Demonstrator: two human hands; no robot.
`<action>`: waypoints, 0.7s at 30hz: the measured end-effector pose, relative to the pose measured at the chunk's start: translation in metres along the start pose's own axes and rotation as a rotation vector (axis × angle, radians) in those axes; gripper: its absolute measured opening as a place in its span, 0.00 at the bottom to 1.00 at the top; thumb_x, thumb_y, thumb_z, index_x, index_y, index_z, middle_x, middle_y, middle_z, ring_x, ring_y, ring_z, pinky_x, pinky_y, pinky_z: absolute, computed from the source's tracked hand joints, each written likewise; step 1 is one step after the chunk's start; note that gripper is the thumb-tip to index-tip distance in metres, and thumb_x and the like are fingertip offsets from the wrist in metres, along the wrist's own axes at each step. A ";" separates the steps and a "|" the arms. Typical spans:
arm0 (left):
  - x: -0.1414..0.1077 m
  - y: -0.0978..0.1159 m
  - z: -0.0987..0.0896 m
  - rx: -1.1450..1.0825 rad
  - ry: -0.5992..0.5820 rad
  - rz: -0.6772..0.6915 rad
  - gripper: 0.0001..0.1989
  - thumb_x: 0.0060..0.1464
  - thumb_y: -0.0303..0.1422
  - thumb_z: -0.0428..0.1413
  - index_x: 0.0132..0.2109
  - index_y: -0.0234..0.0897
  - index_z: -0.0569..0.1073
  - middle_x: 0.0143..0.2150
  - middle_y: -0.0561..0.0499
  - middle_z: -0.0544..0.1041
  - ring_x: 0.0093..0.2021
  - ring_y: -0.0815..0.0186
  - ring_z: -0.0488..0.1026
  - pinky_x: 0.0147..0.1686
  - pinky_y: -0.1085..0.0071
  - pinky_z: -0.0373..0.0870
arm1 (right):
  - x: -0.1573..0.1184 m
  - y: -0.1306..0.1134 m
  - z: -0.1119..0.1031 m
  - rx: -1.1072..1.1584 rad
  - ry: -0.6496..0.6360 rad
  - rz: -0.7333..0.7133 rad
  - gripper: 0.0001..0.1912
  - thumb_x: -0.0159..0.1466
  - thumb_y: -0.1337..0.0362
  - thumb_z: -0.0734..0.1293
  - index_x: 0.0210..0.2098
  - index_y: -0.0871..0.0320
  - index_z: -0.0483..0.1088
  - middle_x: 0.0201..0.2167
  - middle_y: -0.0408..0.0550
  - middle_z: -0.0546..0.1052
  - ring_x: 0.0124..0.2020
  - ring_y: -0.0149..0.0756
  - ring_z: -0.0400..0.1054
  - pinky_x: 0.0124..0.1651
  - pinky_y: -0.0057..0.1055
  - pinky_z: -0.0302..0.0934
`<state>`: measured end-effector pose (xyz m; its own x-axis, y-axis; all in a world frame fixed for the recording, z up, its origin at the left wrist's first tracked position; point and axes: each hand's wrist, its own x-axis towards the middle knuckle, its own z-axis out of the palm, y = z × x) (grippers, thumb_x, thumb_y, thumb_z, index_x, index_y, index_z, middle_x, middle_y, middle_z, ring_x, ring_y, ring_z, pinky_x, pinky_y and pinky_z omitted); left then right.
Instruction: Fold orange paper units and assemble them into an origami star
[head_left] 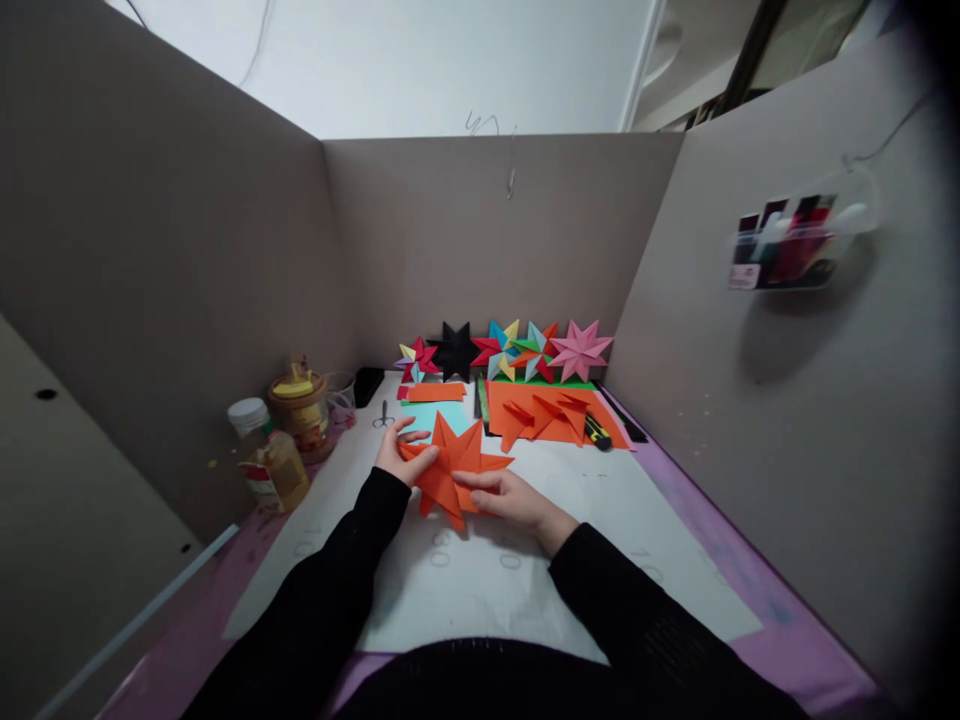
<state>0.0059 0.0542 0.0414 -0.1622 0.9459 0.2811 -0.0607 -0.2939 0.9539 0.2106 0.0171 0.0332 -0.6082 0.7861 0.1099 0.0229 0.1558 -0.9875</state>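
Observation:
An orange folded-paper star (452,462) with several points is held just above the white sheet. My left hand (396,456) grips its left side, thumb on the front face and fingers behind. My right hand (517,498) is closed at the star's lower right, with the index fingertip laid on the paper near the centre. Part of the right hand's fingers is hidden. Behind the star lies light blue paper (439,415), and small scissors (384,415) rest by the left hand.
Finished paper stars, among them a black star (454,350) and a pink star (580,350), lean along the back wall. Folded orange pieces and a yellow-black cutter (598,432) lie on orange sheets (510,398). A glue bottle (274,465) and brown jar (301,408) stand left.

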 end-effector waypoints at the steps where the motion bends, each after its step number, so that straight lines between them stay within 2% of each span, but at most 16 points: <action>1: 0.001 0.001 -0.001 -0.041 -0.024 -0.017 0.38 0.29 0.37 0.66 0.50 0.36 0.62 0.38 0.46 0.75 0.26 0.68 0.73 0.29 0.68 0.70 | 0.000 -0.001 0.000 0.012 0.007 -0.006 0.29 0.58 0.52 0.67 0.55 0.56 0.63 0.55 0.55 0.67 0.57 0.47 0.60 0.59 0.47 0.50; 5: 0.004 -0.001 -0.006 -0.086 -0.059 -0.077 0.35 0.28 0.38 0.67 0.46 0.35 0.64 0.33 0.48 0.76 0.29 0.67 0.74 0.30 0.70 0.70 | 0.000 -0.003 -0.002 0.043 0.047 -0.028 0.29 0.57 0.52 0.67 0.55 0.56 0.64 0.56 0.56 0.67 0.57 0.46 0.60 0.59 0.47 0.50; 10: 0.008 -0.005 -0.008 -0.069 0.020 -0.100 0.26 0.28 0.41 0.67 0.34 0.35 0.67 0.27 0.52 0.74 0.24 0.70 0.71 0.26 0.73 0.69 | 0.000 -0.003 -0.003 0.053 0.060 -0.033 0.29 0.57 0.52 0.68 0.55 0.57 0.64 0.55 0.56 0.67 0.57 0.46 0.60 0.60 0.46 0.50; 14: 0.010 -0.005 -0.009 -0.052 0.056 -0.208 0.22 0.29 0.45 0.65 0.23 0.35 0.65 0.20 0.53 0.72 0.21 0.70 0.69 0.20 0.75 0.66 | -0.001 -0.004 -0.004 0.032 0.056 -0.016 0.29 0.57 0.53 0.68 0.54 0.57 0.64 0.55 0.55 0.67 0.57 0.46 0.60 0.60 0.46 0.50; 21: 0.007 -0.002 -0.007 -0.143 0.096 -0.300 0.23 0.25 0.42 0.67 0.21 0.34 0.64 0.19 0.55 0.72 0.21 0.71 0.69 0.19 0.76 0.65 | -0.003 -0.008 -0.003 0.044 0.007 -0.006 0.29 0.56 0.53 0.68 0.55 0.57 0.64 0.56 0.55 0.67 0.57 0.45 0.60 0.60 0.44 0.51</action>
<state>-0.0022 0.0600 0.0406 -0.2076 0.9779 -0.0268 -0.2561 -0.0279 0.9662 0.2150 0.0154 0.0412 -0.6024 0.7897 0.1161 -0.0159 0.1336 -0.9909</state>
